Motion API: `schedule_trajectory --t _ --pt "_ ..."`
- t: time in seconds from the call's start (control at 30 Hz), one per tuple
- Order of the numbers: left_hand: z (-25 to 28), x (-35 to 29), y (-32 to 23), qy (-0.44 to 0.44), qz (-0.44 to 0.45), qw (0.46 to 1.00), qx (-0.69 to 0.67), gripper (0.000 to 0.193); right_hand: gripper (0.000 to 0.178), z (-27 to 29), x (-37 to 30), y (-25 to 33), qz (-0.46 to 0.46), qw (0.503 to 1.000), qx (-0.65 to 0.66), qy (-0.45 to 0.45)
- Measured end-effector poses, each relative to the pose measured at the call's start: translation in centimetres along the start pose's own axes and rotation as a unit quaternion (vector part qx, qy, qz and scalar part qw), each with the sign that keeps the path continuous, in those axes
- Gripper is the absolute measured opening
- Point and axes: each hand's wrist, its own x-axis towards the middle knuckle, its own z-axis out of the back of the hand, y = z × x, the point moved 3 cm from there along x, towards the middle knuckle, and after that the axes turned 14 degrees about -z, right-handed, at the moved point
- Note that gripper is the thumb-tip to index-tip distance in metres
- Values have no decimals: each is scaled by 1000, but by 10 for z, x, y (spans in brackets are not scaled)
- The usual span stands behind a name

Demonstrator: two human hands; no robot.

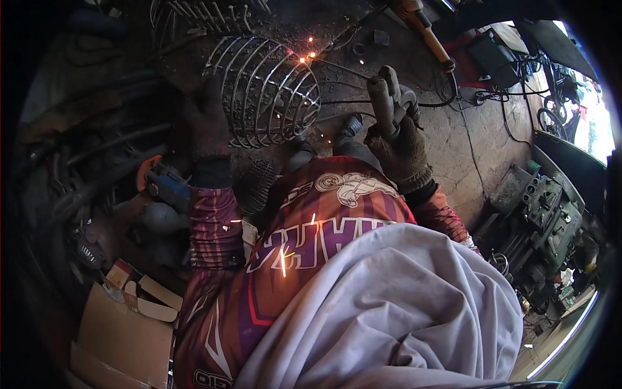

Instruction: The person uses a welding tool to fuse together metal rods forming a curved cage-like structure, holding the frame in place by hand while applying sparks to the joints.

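My right hand (pixel 403 148), in a worn knit glove, is closed around a welding electrode holder (pixel 383 107). From its jaws a thin welding rod (pixel 343 67) reaches left to the top of a cage of curved metal bars (pixel 259 97). Bright orange sparks (pixel 307 58) glow where the rod's tip meets the bars. My left hand (pixel 208 120), in a dark glove, is at the cage's left side; its fingers are lost in shadow, so its grip cannot be made out.
An angle grinder (pixel 170 185) and an open cardboard box (pixel 123 334) lie at left. A yellow-orange power tool (pixel 424 32) is at the top. Cables (pixel 512 97) run across the right side, near a grey-green machine (pixel 541 204). More bent bars (pixel 201 16) lie beyond the cage.
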Motion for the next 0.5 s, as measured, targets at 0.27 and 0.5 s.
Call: schedule_trajectory --t 0.27,0.5 --pt "0 -1 -17 24 67 997 29 71 65 -2 -1 -15 -79 994 71 22" --pt "1 -1 -11 28 59 997 41 74 61 -3 0 -6 -113 986 115 46"
